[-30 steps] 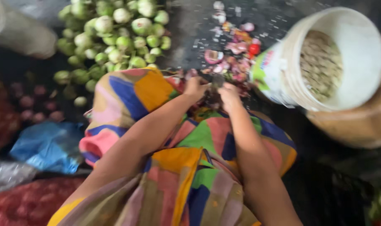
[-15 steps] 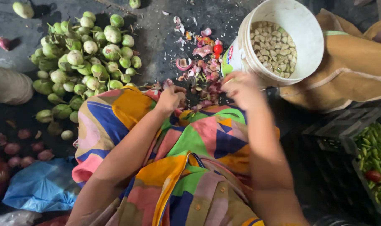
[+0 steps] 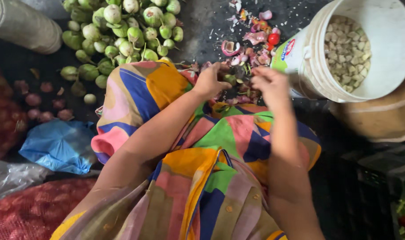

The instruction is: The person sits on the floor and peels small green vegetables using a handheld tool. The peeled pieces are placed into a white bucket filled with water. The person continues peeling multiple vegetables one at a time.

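From the head view, your left hand [image 3: 210, 81] curls around a small green vegetable [image 3: 229, 79] above your knees; whether your right hand [image 3: 271, 83] grips anything, you cannot tell. The white bucket [image 3: 391, 26] stands just right.

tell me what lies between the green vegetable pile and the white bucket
In the head view, pink-purple peel scraps and one small red round piece lie on the dark ground between the green pile and the bucket.
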